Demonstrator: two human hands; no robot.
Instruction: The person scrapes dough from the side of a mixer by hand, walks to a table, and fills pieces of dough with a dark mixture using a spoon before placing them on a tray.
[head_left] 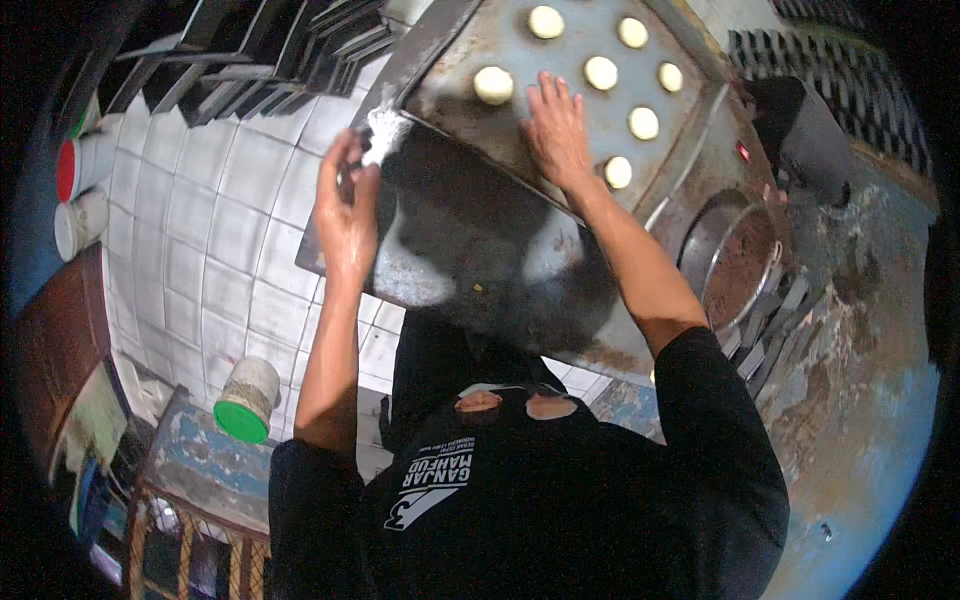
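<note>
Several pale round dough pieces (600, 73) sit spaced out on a worn metal tray (470, 110) at the top of the view. My right hand (558, 132) rests over the tray among them, fingers spread and palm down, just above the lowest piece. My left hand (345, 195) is at the tray's left corner, fingers curled round something dark and hard to make out, beside a blurred white, crumpled-looking thing (383, 135). Below the tray is a dark, stained metal surface (470, 265) with some light reflections.
A round metal pan (730, 275) is at the right, near black stacked metal pieces (770, 330). Dark racks (250, 50) line the upper left. White containers with red (68, 168) and green (240, 420) lids stand at left, beside white tiles (220, 220).
</note>
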